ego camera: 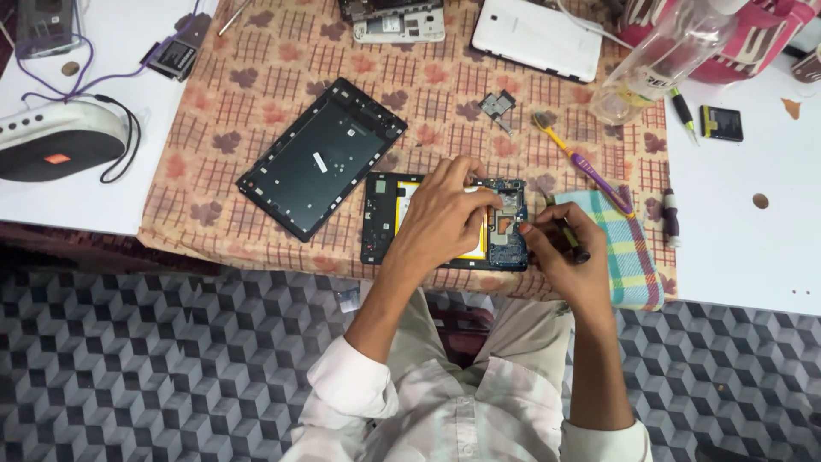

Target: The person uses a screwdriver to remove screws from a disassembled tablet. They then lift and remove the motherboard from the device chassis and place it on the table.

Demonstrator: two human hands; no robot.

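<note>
Blue circuit board [508, 229] and yellow-edged battery [402, 205] are lying exposed inside an opened tablet [376, 218], which is resting near the front edge of a patterned cloth [274, 77] spread over the table [744, 248]. Left hand [440, 218] is pressing flat over the middle of the tablet, fingers spread and reaching the top of the board, steadying it rather than gripping. Right hand [560, 257] is closed around a dark screwdriver [571, 239], its tip angled toward the board's right edge; whether the tip is touching the board cannot be told.

Step in hand, as judged: the person appears to be working on a fastening or a small part at the board's right side while holding the device still. Any further move there seems to call for a fine, short stroke of the tool and steady downward pressure from the left hand, since the tablet is sitting close to the table's near edge and could slide toward the lap.

Surroundings: a detached black back cover [321, 158] is lying just left of the tablet, tilted. A checked cloth [629, 248] is lying just right of the right hand, with a purple-and-yellow toothbrush [581, 162] crossing its upper corner. A clear plastic bottle [663, 60] is lying at upper right, a white tablet [539, 38] above, and a small metal part [497, 106] between them and the work. Open room is remaining mainly on the bare cloth above the tablet; the right side is crowded.
</note>
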